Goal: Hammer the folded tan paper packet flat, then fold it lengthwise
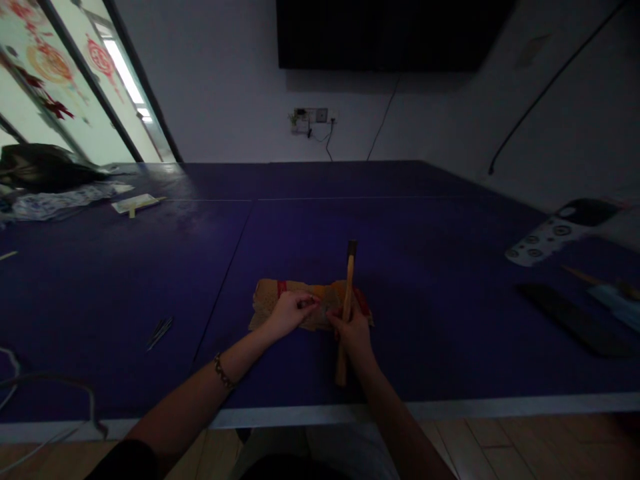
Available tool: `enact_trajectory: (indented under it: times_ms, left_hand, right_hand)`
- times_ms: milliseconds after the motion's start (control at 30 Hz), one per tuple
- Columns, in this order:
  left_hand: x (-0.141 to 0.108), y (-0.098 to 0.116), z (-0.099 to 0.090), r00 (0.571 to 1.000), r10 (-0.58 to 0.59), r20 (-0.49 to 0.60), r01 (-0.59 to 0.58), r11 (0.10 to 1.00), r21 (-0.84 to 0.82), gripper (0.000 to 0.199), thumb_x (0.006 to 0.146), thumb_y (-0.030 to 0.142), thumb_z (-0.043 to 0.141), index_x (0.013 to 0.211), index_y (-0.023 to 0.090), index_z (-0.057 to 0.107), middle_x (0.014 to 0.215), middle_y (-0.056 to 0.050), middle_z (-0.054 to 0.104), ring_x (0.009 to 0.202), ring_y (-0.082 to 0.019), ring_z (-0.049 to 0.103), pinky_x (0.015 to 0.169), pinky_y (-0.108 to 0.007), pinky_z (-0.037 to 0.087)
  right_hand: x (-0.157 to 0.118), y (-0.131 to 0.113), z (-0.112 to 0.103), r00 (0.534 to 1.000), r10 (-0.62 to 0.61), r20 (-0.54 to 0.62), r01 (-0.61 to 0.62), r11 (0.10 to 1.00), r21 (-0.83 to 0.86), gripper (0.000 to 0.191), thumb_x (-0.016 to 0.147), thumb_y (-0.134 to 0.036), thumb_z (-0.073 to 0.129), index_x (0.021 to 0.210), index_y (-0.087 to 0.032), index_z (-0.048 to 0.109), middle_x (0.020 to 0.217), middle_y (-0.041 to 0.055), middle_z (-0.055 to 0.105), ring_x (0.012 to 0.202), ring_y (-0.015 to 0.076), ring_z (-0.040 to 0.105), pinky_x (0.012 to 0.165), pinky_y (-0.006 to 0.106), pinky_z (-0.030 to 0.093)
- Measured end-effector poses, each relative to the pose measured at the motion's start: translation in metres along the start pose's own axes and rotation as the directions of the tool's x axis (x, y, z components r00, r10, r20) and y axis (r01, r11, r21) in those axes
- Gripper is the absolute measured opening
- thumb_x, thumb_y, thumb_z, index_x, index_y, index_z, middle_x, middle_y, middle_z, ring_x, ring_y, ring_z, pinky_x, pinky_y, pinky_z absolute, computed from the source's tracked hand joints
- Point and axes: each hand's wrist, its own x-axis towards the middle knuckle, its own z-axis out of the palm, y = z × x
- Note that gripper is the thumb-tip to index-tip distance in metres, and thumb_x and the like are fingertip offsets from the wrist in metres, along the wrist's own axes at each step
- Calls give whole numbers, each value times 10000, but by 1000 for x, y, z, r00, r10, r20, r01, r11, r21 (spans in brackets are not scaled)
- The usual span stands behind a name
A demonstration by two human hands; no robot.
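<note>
My right hand (354,327) is closed around the wooden handle of a hammer (349,287). The hammer's dark head points away from me and its handle end towards me. Thumb and fingertips of that hand reach left, close to the other hand. My left hand (294,310) is closed in a pinch over a torn piece of brown cardboard (265,297); what sits between its fingertips is too small and dim to make out. The cardboard lies flat on the purple table (425,353) beneath both hands. A few thin metal nails (160,332) lie together further left.
A black phone-like slab (575,320) and a white power strip-like object (540,243) lie at right. Pale cables (93,400) cross the left front edge. A dark bag (45,167) and a small white tray (135,203) are at back left.
</note>
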Motion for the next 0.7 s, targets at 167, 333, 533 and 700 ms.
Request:
enact_trajectory:
  times_ms: [167,333,533,700]
  left_hand:
    - [2,3,3,998,-58,36,59,997,-43,182,730,186,543,831,108,672,751,-53,692,651,-142,620,619,-224,467]
    - [3,7,6,1000,5,28,-8,994,110,144,677,217,613,778,151,692,777,-30,696,713,-158,622,654,-226,452]
    - [6,1,7,997,27,67,-38,985,171,91,678,180,599,683,160,687,659,0,674,645,-130,606,594,-196,435]
    - [5,-6,9,995,95,29,-99,983,157,89,681,183,600,679,153,684,691,-16,672,677,-133,603,622,-205,442]
  right_hand:
    - [1,3,2,999,49,-12,-49,998,35,211,512,-243,629,579,-207,432,337,-90,426,265,104,402,265,224,329]
    - [0,3,3,998,68,-1,-68,996,55,194,508,-223,627,574,-204,445,336,-95,426,264,100,409,261,213,327]
    - [0,3,4,995,95,1,-95,992,77,208,502,-227,630,558,-207,431,315,-98,419,241,99,395,245,214,320]
    - [-1,4,4,995,100,-16,-98,991,93,232,495,-229,640,593,-206,432,380,-82,482,252,94,408,251,219,343]
